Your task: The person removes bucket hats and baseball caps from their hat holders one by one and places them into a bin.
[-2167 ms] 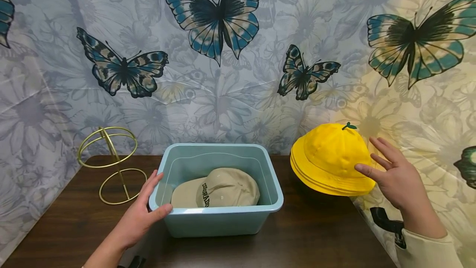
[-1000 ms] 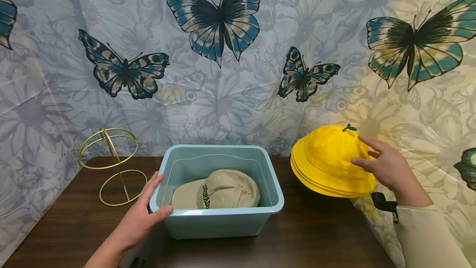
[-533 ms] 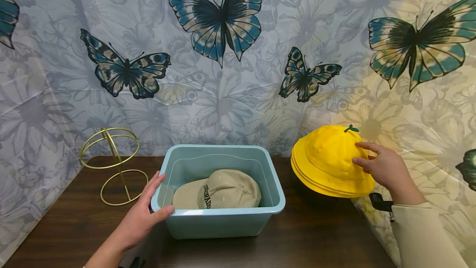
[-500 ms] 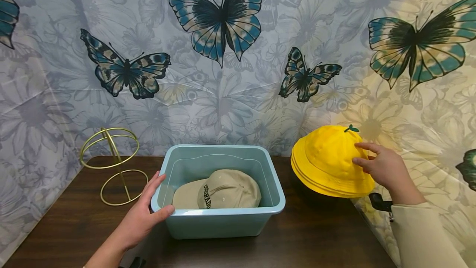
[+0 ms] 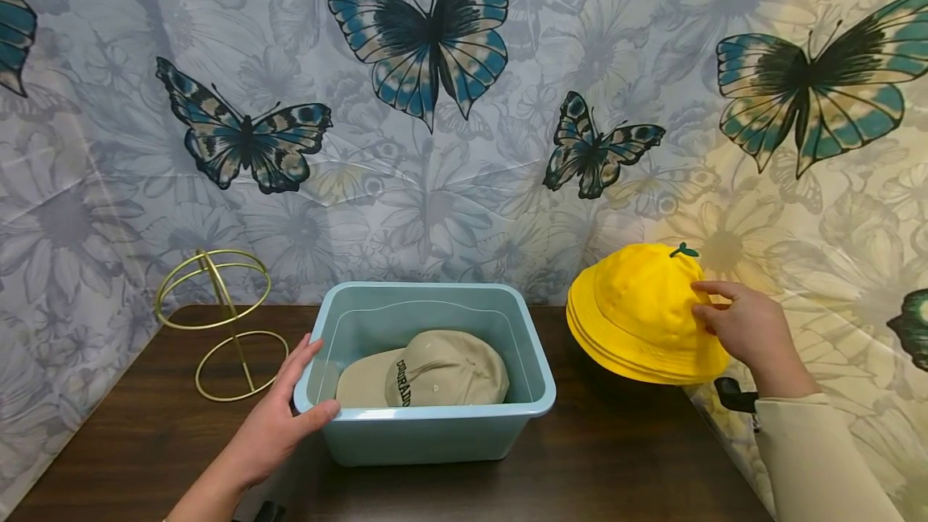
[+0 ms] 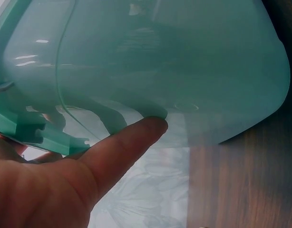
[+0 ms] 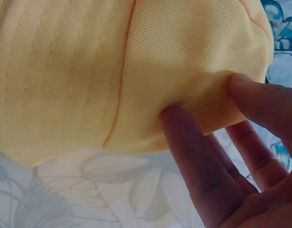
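Note:
A yellow bucket hat (image 5: 638, 296) with a green sprout on top sits at the right of the table, its brim stacked in several layers. My right hand (image 5: 747, 329) pinches the right side of its crown; the right wrist view shows the thumb and a finger denting the yellow cloth (image 7: 184, 57). A light blue plastic bin (image 5: 428, 433) stands in the middle, with a beige baseball cap (image 5: 442, 369) lettered "COLORADO" lying inside. My left hand (image 5: 271, 425) rests on the bin's front left corner, thumb along the front and fingers at the left rim.
A gold wire stand with rings (image 5: 232, 321) stands at the back left of the dark wood table (image 5: 609, 466), close behind my left hand. A butterfly-print cloth (image 5: 435, 208) hangs right behind the table. Something dark shows under the yellow brim.
My right hand has moved left onto the crown of the yellow hat, and its thumb and finger have come closer together on the cloth. The left hand keeps its place on the bin.

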`<state>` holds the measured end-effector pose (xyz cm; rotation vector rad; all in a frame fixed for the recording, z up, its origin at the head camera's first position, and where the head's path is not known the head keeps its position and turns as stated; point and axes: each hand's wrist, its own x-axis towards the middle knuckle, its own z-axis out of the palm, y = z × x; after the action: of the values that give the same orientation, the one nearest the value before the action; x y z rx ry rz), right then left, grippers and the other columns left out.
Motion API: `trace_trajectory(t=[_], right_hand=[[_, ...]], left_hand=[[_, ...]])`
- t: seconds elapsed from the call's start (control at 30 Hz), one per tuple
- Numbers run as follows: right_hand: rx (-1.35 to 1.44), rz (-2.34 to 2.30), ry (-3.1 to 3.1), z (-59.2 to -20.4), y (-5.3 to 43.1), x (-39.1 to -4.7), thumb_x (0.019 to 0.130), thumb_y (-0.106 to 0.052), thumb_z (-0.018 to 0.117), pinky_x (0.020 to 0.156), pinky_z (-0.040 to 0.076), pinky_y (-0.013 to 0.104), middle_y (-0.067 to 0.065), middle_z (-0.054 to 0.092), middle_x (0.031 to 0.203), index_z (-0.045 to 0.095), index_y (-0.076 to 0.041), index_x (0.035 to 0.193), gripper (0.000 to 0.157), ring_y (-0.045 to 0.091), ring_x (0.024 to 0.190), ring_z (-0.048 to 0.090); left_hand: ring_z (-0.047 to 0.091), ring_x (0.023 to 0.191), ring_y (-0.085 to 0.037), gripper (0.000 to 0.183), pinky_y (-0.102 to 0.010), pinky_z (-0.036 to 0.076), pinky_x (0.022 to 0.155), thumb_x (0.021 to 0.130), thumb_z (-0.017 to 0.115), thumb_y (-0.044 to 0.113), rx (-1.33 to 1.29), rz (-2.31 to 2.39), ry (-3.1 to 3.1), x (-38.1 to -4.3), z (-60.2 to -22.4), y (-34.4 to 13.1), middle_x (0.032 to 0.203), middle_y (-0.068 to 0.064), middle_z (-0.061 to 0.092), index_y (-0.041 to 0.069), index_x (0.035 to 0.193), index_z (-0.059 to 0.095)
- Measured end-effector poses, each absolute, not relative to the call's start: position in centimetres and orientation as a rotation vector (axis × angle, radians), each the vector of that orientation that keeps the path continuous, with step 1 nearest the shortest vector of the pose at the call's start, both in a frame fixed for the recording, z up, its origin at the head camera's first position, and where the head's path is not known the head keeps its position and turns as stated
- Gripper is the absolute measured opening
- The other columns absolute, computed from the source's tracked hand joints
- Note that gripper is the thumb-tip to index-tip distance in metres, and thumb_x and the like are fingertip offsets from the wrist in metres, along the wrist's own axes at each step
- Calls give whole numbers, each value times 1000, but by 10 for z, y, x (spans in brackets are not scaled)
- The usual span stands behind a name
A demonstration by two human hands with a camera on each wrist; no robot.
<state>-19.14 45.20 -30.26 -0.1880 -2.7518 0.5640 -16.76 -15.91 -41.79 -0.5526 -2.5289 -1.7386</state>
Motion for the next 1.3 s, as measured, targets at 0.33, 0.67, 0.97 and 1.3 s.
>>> trace_trajectory(t=[0.33,0.67,0.97,1.3], right_hand=[[-218,487,-2701,-304,454,-193,98,-17,62,56,43,33,12,73,81,65,8,122,35,33,76,64],[-255,484,-2651,-304,456,-193,99,-16,61,54,42,33,14,74,84,68,6,120,31,38,81,65],[-270,490,-2615,-298,457,-192,100,-16,60,54,45,31,13,74,82,69,6,119,30,40,83,66],[-313,511,-2612,-286,454,-192,101,-16,59,60,45,36,18,73,87,67,8,121,32,41,86,65]], left_hand=[[7,144,-52,82,-71,29,100,93,69,23,-540,-1756,-2534,-168,-417,-159,165,-13,0,10,158,21],[9,143,-52,82,-70,29,100,93,69,23,-541,-1755,-2528,-168,-417,-158,165,-14,0,9,158,22],[9,143,-52,82,-69,30,100,93,70,22,-547,-1762,-2518,-167,-417,-159,165,-12,0,10,158,22],[10,143,-52,82,-69,30,100,93,70,22,-543,-1754,-2521,-167,-417,-159,165,-12,1,10,158,23]])
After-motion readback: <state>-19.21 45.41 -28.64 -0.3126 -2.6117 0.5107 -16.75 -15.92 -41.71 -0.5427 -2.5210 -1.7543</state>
